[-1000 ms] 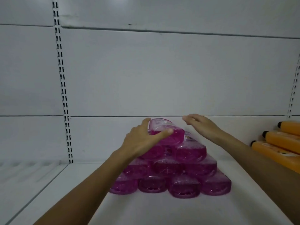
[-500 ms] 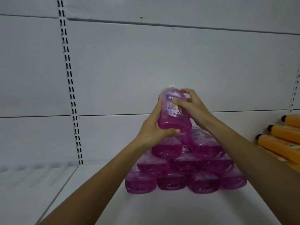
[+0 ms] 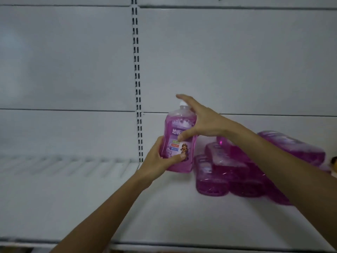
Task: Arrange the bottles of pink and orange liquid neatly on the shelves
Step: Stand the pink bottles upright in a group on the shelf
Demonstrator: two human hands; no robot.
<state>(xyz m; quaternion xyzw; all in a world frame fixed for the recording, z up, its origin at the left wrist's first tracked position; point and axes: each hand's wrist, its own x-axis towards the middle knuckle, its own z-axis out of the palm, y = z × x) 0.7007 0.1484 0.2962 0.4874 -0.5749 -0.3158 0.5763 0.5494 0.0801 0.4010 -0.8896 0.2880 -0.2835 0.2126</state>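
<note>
A pink bottle (image 3: 177, 141) with a white cap and a printed label stands upright near the back of the white shelf (image 3: 127, 207). My left hand (image 3: 160, 161) grips its lower part, thumb across the label. My right hand (image 3: 197, 121) holds its upper part, thumb on the label and fingers spread past the cap. Just to the right lies a stack of several pink bottles (image 3: 246, 170) on their sides, partly hidden behind my right forearm.
A slotted black upright (image 3: 137, 88) runs down the white back panel just left of the bottle. Another shelf section (image 3: 63, 167) continues to the left. A dark bottle cap (image 3: 334, 159) shows at the far right edge.
The top bottle was lifted off the stack, turned upright and carried left of the stack, down toward the shelf. The view swung left, so the orange bottles left the frame.
</note>
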